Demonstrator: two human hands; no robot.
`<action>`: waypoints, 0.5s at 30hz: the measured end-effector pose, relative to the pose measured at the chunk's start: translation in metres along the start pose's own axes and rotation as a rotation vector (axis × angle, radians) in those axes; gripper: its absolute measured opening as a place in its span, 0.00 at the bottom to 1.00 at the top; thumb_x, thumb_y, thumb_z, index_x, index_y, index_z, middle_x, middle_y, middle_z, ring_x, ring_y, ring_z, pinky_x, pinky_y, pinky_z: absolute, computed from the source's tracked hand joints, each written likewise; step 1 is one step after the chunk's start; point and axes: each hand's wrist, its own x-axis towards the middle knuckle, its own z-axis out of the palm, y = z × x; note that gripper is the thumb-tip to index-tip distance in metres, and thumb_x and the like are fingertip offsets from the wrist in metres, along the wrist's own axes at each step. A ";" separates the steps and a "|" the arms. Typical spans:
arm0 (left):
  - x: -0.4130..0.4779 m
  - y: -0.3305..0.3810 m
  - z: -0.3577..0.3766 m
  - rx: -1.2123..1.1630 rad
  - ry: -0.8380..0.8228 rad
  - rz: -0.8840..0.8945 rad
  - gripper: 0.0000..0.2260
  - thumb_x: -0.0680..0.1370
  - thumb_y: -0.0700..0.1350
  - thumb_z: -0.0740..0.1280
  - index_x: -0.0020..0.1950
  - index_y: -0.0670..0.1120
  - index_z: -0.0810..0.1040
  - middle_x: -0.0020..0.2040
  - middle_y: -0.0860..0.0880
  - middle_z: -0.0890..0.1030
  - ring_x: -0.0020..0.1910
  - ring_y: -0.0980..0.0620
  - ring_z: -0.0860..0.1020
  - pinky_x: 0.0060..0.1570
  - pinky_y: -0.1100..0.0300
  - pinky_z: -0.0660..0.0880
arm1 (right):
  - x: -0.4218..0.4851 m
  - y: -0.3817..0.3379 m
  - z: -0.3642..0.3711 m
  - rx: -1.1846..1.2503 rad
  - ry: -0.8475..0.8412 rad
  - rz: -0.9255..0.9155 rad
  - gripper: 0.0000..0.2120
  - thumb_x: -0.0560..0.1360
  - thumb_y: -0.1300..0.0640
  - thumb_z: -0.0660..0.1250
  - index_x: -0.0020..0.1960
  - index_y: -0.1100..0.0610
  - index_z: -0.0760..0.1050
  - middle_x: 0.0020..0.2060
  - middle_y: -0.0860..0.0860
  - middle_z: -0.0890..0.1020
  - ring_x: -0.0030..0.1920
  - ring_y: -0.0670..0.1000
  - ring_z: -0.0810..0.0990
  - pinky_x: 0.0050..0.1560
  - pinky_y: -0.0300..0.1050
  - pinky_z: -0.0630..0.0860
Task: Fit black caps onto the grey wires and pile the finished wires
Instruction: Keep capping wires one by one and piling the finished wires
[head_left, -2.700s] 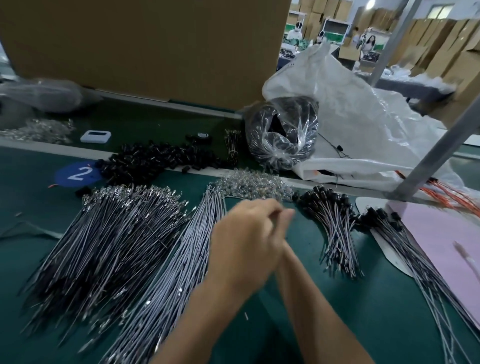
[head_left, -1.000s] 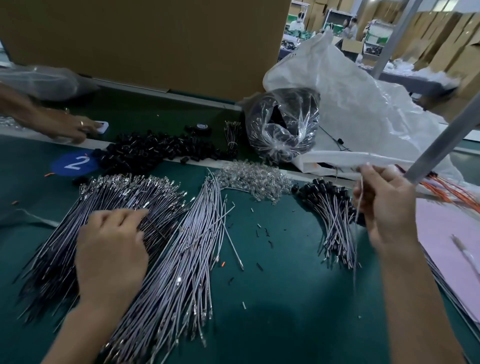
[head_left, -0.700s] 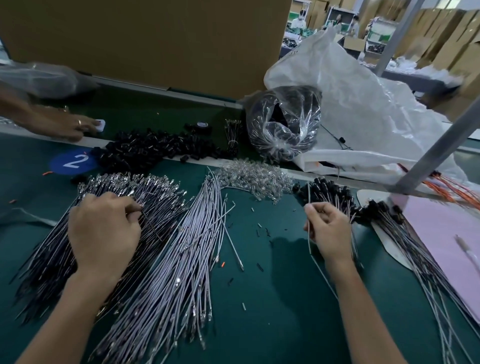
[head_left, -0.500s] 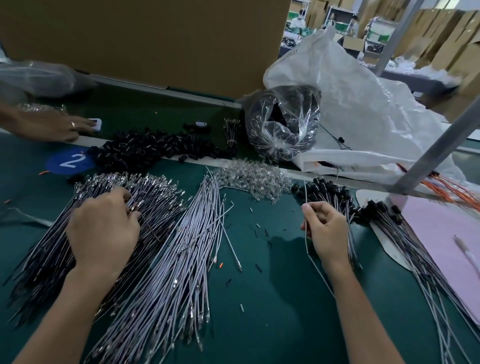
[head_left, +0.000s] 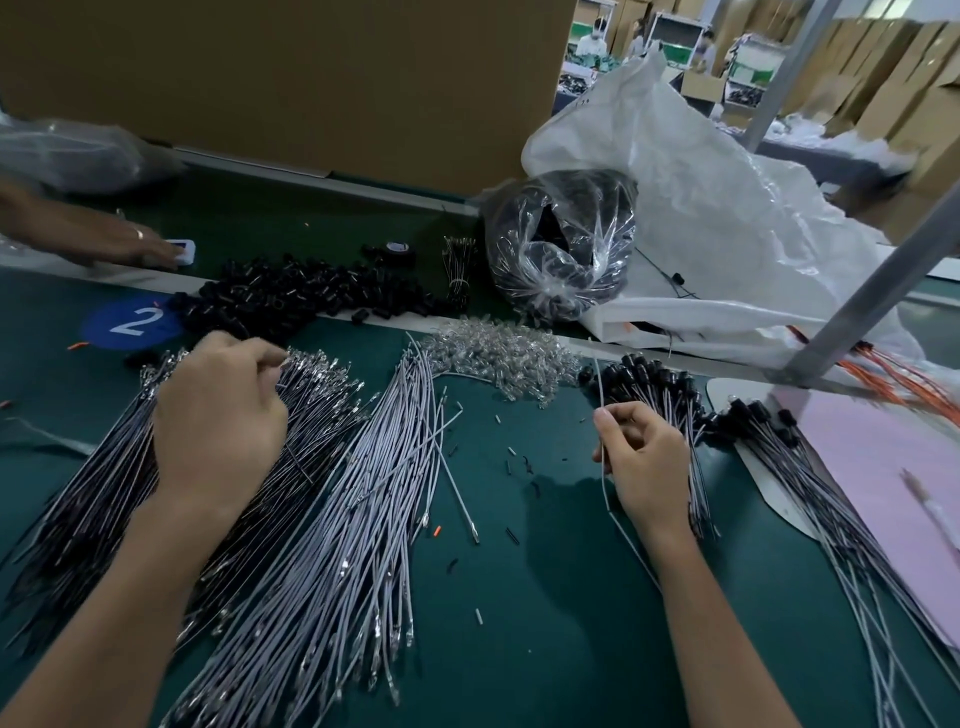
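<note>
- left hand (head_left: 218, 415) lies on the dark wire bundle (head_left: 83, 519) in the left part of the surface (head_left: 545, 623). Its fingers are curled over the bundle's metal-tipped ends, and I cannot tell if they pinch a wire
- right hand (head_left: 644, 457) is right of centre, fingers clenched on a single grey wire (head_left: 599, 384). The wire sticks out past the thumb toward the far edge and trails under the wrist toward the near edge
- grey wires (head_left: 337, 519) lie fanned in a loose pile at the centre, between the two hands, running from the near edge toward the far edge. One stray wire lies just to their right
- black caps (head_left: 301, 296) are heaped at the far edge, left of centre, just beside a blue round sticker (head_left: 132, 322) marked "2"
- clear small parts (head_left: 498, 353) form a heap just beyond the far ends of the grey wires
- finished wires (head_left: 670, 395), with black caps on, lie in a pile just behind the right hand, touching it
- second pile (head_left: 779, 447) of capped wires lies nearer the right edge, over a white card (head_left: 727, 388) and a pink sheet (head_left: 883, 457)
- clear bag (head_left: 561, 249) of black parts sits at the far edge, against a big white sack (head_left: 727, 197)
- another person's hand (head_left: 130, 249) at the far left corner touches a small white device (head_left: 186, 250)
- small dark and grey scraps dot the surface between the hands
</note>
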 end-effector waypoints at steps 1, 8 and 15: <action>0.001 0.006 -0.002 -0.030 0.025 0.036 0.07 0.78 0.35 0.67 0.54 0.40 0.83 0.50 0.40 0.79 0.40 0.47 0.73 0.42 0.53 0.69 | 0.000 -0.001 0.000 0.007 -0.003 0.005 0.08 0.78 0.58 0.68 0.40 0.52 0.77 0.25 0.48 0.80 0.22 0.42 0.73 0.26 0.34 0.70; -0.014 0.078 0.003 -0.391 -0.102 0.335 0.09 0.75 0.32 0.69 0.49 0.43 0.84 0.49 0.53 0.80 0.43 0.58 0.77 0.48 0.72 0.74 | 0.000 -0.007 -0.001 0.318 -0.102 0.208 0.06 0.78 0.59 0.68 0.42 0.56 0.80 0.31 0.50 0.82 0.29 0.44 0.75 0.30 0.34 0.72; -0.072 0.129 0.058 -0.504 -0.398 0.471 0.16 0.72 0.32 0.60 0.54 0.42 0.82 0.55 0.48 0.81 0.53 0.45 0.80 0.55 0.50 0.76 | -0.002 -0.021 0.000 0.639 -0.280 0.396 0.05 0.76 0.64 0.66 0.43 0.60 0.79 0.33 0.51 0.84 0.34 0.46 0.81 0.36 0.36 0.78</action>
